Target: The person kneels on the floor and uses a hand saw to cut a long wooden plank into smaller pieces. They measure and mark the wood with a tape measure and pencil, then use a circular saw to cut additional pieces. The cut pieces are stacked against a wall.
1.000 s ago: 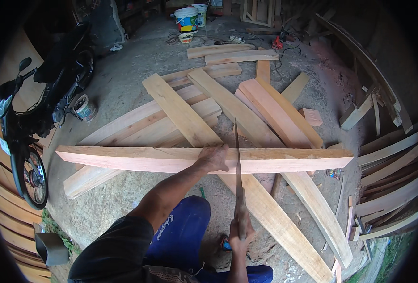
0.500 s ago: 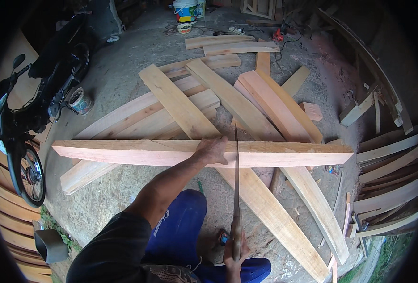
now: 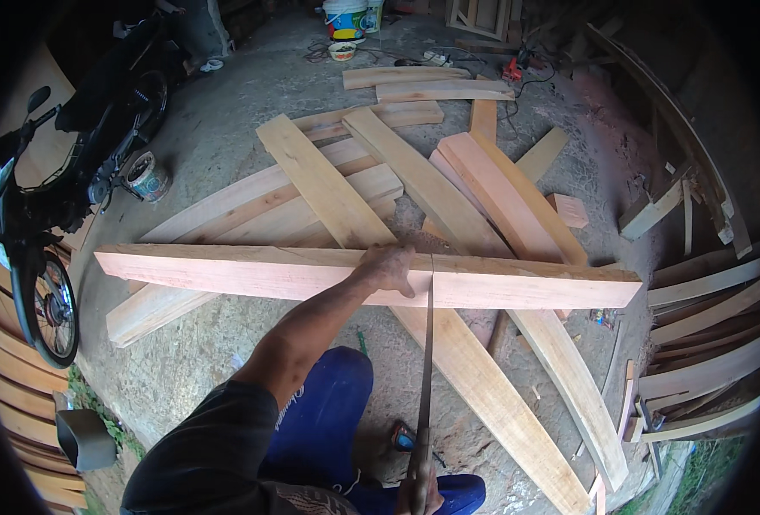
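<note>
A long, pale pinkish wooden beam (image 3: pixel 517 287) lies crosswise in front of me over other planks. My left hand (image 3: pixel 388 268) is closed over it near the middle, fingers over its top edge and thumb on the near face. Just right of that thumb, the narrow blade of a handsaw (image 3: pixel 429 360) stands against the beam in a thin cut line. Low in the view, my right hand (image 3: pixel 420 493) is wrapped round the saw's handle, which partly hides the fingers. Beneath the beam, a flat plank (image 3: pixel 483 386) runs diagonally toward the lower right.
Several curved timbers (image 3: pixel 414 172) lie crossed on the concrete floor beyond the beam. A motorcycle (image 3: pixel 62 189) stands at left beside a small bucket (image 3: pixel 146 178). Curved wood pieces (image 3: pixel 706 369) are stacked at right. A red power tool (image 3: pixel 512 69) with a cord lies at the back.
The saw has been drawn back toward me; its tip, which reached past the beam's far edge, is now at the beam. My right hand is lower. My left hand keeps its hold.
</note>
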`<action>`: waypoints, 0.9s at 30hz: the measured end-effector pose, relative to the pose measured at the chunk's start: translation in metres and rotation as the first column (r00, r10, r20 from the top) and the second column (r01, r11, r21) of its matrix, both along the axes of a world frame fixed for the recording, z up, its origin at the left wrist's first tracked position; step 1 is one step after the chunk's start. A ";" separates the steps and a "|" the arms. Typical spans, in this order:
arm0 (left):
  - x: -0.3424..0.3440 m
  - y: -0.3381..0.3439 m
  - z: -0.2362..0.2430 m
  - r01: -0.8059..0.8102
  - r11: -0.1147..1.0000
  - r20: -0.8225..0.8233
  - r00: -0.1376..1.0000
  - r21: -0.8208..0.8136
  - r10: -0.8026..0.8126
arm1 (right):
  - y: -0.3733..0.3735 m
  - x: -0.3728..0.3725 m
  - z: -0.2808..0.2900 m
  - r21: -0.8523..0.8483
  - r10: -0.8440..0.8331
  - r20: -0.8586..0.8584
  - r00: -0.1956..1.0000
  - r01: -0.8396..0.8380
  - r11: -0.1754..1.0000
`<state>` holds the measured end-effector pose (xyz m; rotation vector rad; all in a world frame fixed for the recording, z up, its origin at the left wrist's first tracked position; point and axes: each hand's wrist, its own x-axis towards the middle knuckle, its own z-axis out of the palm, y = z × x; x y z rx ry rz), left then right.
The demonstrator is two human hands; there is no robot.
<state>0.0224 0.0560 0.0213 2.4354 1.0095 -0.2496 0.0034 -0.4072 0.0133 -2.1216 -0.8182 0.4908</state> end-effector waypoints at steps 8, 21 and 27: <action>-0.011 -0.021 -0.004 0.031 0.997 0.149 0.988 0.063 -0.040 | 0.206 0.093 -0.042 0.276 0.178 -0.190 0.966 -0.122 0.953; -0.013 -0.047 -0.015 0.001 0.965 0.213 0.975 0.264 -0.059 | 0.244 0.101 -0.016 0.324 0.130 -0.201 0.971 -0.060 0.944; -0.007 -0.001 0.005 0.026 0.998 0.085 0.996 -0.053 -0.022 | 0.123 0.067 -0.022 0.344 0.204 -0.024 0.979 -0.184 0.921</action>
